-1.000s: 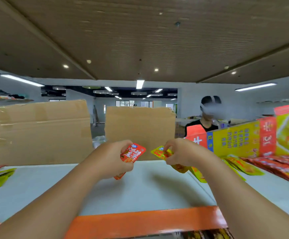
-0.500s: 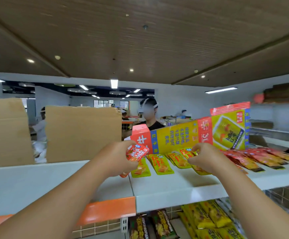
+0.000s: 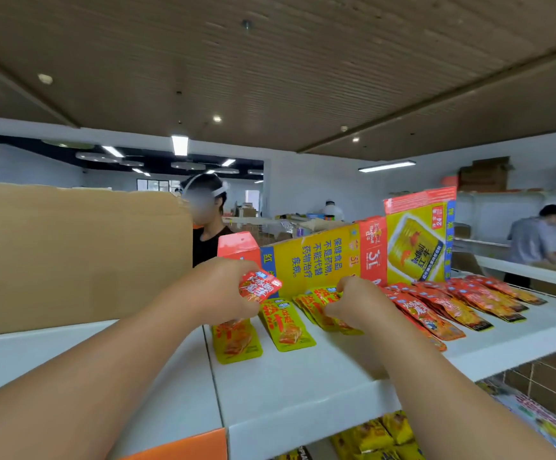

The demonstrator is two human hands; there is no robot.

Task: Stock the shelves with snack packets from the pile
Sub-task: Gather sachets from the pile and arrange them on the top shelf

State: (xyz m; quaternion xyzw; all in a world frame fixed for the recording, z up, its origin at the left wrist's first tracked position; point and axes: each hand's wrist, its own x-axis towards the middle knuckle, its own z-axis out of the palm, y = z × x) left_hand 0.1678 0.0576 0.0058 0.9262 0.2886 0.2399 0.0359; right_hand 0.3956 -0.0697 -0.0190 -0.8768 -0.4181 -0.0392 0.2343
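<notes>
left grip (image 3: 227, 290) pinches red packet (image 3: 260, 287) | right grip (image 3: 359, 305) pinches yellow packets (image 3: 316, 305) | best: lay flat, lined up with row (image 3: 286, 328) at its 9 o'clock

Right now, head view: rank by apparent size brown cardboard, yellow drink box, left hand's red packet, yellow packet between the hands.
1. Brown cardboard
2. Yellow drink box
3. Yellow packet and red packet: unranked, left hand partly hides the red.

Forearms extended forward; left hand (image 3: 221, 291), right hand (image 3: 363, 305) curled, gripping.
</notes>
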